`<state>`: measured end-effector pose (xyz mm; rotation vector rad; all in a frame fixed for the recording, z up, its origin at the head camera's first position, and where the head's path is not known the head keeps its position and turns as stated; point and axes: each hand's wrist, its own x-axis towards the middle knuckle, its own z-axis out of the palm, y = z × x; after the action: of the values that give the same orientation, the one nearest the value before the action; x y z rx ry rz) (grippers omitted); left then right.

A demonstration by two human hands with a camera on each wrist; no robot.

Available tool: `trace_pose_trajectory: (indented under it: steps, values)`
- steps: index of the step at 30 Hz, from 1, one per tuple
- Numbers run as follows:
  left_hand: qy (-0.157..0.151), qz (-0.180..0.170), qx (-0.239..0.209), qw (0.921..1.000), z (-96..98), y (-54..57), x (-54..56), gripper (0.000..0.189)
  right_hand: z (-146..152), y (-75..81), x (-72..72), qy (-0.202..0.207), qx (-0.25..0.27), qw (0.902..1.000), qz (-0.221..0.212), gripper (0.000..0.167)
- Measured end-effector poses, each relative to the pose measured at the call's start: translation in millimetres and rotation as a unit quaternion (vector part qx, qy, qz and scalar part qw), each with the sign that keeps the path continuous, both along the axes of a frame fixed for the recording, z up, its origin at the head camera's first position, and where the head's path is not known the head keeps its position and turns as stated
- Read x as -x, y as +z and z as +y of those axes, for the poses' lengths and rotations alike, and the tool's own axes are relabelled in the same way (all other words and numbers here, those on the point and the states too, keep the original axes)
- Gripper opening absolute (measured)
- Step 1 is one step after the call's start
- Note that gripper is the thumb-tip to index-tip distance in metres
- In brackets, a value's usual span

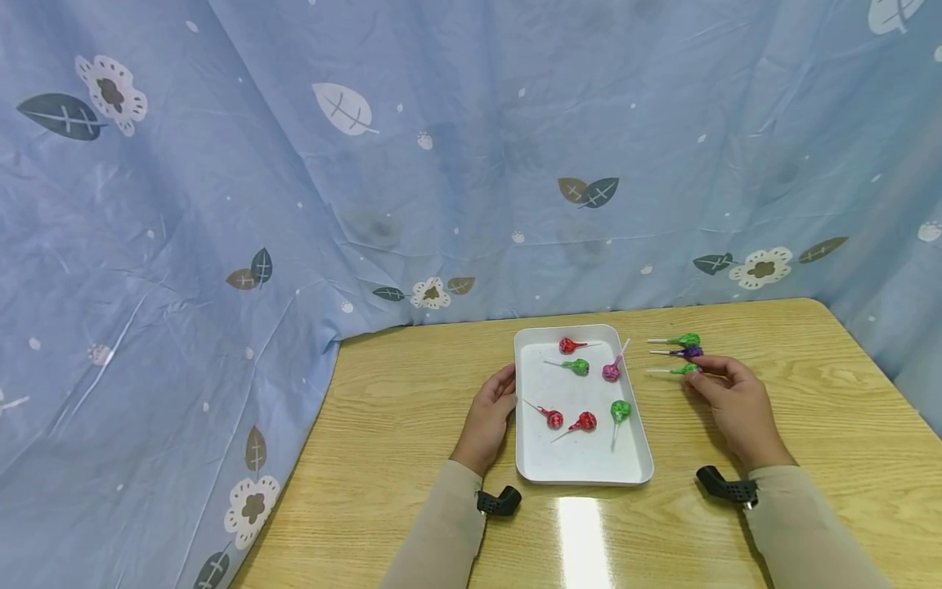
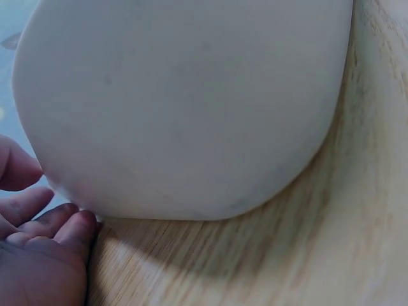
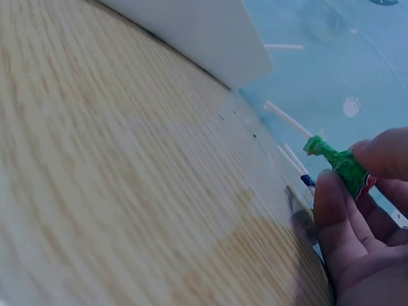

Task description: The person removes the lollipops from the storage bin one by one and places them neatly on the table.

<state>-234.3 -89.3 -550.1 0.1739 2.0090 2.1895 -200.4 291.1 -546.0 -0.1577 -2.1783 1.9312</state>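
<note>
My right hand pinches a green-wrapped lollipop by its head between thumb and fingers, its white stick pointing left. Just beyond lie a purple lollipop and another green lollipop on the table. A white tray stands in the middle. Against its left wall rests my left hand, fingertips touching the outside. Inside the tray are several lollipops: red ones such as the red lollipop, a pink lollipop leaning its stick over the right rim, and green ones like this green lollipop.
The wooden table ends at a blue patterned curtain, which hangs along the back and both sides. A dark wrist mount sits on the left sleeve, and a similar black mount on the right.
</note>
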Motion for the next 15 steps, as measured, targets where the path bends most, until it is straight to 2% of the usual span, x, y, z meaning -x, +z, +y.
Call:
trace_pose_trajectory:
  steps: [5, 15]
  values:
    - [-0.002, 0.003, -0.001, 1.0, -0.1, -1.2, 0.5, 0.055, -1.6, -0.9, 1.2, -0.015, -0.056, 0.9982, -0.014, 0.039]
    - [-0.001, 0.011, -0.005, 0.9999, -0.2, -2.1, 0.7, 0.054, -1.5, 1.6, 0.3, -0.029, -0.094, 0.9945, -0.036, 0.038]
